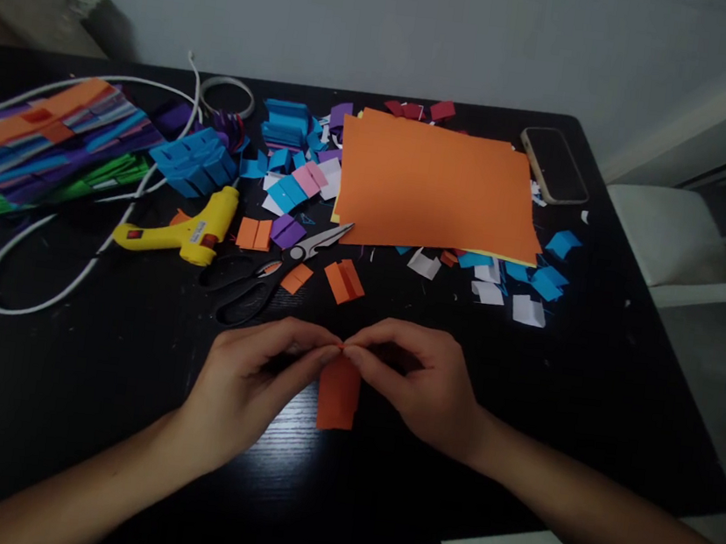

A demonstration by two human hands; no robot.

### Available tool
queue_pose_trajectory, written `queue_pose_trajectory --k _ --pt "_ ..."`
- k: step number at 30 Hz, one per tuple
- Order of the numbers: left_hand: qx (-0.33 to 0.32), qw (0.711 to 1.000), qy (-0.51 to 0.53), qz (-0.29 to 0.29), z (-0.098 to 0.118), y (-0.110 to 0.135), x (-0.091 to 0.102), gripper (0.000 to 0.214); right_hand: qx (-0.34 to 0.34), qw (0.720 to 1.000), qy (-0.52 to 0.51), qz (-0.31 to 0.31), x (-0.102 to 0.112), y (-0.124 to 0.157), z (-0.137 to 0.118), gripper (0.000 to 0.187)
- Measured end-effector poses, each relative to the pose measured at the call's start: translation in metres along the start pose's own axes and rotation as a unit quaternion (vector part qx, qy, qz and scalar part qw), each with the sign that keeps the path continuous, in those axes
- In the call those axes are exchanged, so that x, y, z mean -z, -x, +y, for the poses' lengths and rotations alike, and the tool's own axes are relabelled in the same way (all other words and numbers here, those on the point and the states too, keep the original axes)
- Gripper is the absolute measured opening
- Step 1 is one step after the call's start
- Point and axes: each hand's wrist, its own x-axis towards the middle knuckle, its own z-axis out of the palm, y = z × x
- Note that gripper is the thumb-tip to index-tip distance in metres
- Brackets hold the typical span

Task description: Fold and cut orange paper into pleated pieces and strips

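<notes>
Near the front of the black table, my left hand [257,383] and my right hand [420,376] meet fingertip to fingertip. Both pinch the top edge of a small orange paper strip [338,397], thumbs and index fingers pressed together. The strip hangs down toward me, and its upper edge is mostly hidden by my fingers. Just beyond my hands lies a folded orange paper piece [344,281]. Black-handled scissors [297,253] rest to its left, blades partly apart and pointing right. A yellow glue gun [193,229] lies farther left.
A stack of orange sheets [439,189] covers the table's back middle, with paper scraps [291,193] around it. A phone [554,165] lies at the back right. Bundled coloured strips [55,137] and a looping white cable [81,277] occupy the left. A wall stands behind.
</notes>
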Motion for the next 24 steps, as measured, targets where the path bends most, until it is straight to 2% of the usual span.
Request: queue_pose_trajectory --k 12,18,24 --pt "-0.007 1.0 -0.001 -0.004 0.0027 -0.0005 -0.0013 0.009 -0.01 1.0 -0.001 -0.001 -0.0015 0.0009 0.003 0.006" --pt "0.027 0.999 0.021 -0.016 0.0042 -0.0036 -0.0006 0.01 0.008 1.0 -0.004 0.023 -0.0014 0.0008 0.0049 0.005" --pt "0.04 0.999 0.033 -0.001 0.0029 -0.0052 0.0003 0.01 -0.028 0.999 -0.04 0.016 -0.0015 -0.0008 0.0029 0.008"
